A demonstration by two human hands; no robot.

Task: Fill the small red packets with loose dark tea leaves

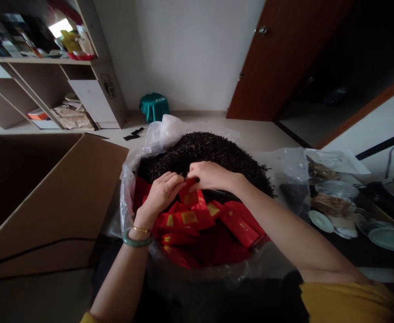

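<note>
A large clear plastic bag (156, 134) in front of me holds a mound of dark loose tea leaves (203, 152) at the back and a pile of small red packets (217, 229) with gold labels at the front. Both hands meet over the middle. My left hand (161, 193) and my right hand (208, 176) pinch the top edge of one red packet (190, 195) between them, fingers closed on it. A green bangle and a thin gold bracelet circle my left wrist.
An open cardboard box (65, 197) stands at the left with a black cable along its side. Shelves (42, 85) line the back left wall, and a teal stool (154, 106) stands by it. Plates and bowls (338, 211) crowd a table at the right. A brown door (277, 58) stands open.
</note>
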